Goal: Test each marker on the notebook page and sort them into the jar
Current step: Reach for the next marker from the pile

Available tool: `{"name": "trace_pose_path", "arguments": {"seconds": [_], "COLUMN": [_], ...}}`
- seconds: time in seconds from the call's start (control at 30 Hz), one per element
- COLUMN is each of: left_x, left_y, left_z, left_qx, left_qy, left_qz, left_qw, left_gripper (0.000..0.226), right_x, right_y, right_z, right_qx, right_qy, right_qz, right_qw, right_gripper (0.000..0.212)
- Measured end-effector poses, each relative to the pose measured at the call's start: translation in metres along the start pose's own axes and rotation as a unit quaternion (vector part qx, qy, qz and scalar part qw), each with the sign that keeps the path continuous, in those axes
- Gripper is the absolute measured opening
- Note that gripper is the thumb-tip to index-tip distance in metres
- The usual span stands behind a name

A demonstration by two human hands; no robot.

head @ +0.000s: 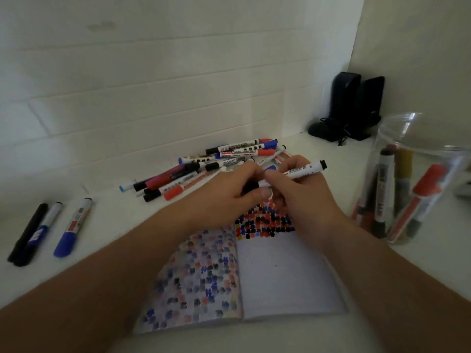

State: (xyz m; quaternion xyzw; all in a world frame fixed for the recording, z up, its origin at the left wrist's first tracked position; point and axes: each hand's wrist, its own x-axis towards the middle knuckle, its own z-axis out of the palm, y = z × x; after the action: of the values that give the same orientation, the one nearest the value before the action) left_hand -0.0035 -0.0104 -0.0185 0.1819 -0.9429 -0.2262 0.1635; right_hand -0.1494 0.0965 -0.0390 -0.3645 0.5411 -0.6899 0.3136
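Both hands meet just above the far edge of the open notebook [280,276]. The right hand [300,189] curls its fingers round a white marker [295,172], which tilts up to the right with its black end free. The left hand [229,192] pinches that marker's near end, where something black shows; whether it is the cap is unclear. Both forearms slant inward over the notebook, whose pages carry coloured test dabs. Beyond the notebook lies a heap of markers [219,166]. Right of the notebook stands the clear jar [418,138], holding several markers. Left of it, three markers [48,230] lie apart on the white bench [107,238].
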Motion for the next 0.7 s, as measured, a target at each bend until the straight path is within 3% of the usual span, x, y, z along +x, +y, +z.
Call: {"name": "trace_pose_path", "arguments": {"seconds": [0.2, 0.4, 0.7], "left_x": [-0.008, -0.012, -0.014], "left_y": [-0.009, -0.011, -0.004], "left_z": [0.02, 0.019, 0.015], "left_qx": [-0.063, -0.098, -0.186], "left_qy": [0.01, 0.027, 0.05], "left_qz": [0.023, 0.041, 0.038], "left_qw": [0.998, 0.994, 0.981], "left_gripper": [0.011, 0.008, 0.01], "right_x": [-0.004, -0.005, -0.011], "right_y": [0.008, 0.007, -0.006], "right_z": [0.005, 0.009, 0.009], "right_qx": [-0.069, -0.006, 0.021], "right_qy": [-0.026, -0.056, -0.072], "right_qz": [-0.047, -0.035, -0.071], "right_qw": [0.996, 0.998, 0.995], "right_gripper": [0.014, 0.026, 0.021]}}
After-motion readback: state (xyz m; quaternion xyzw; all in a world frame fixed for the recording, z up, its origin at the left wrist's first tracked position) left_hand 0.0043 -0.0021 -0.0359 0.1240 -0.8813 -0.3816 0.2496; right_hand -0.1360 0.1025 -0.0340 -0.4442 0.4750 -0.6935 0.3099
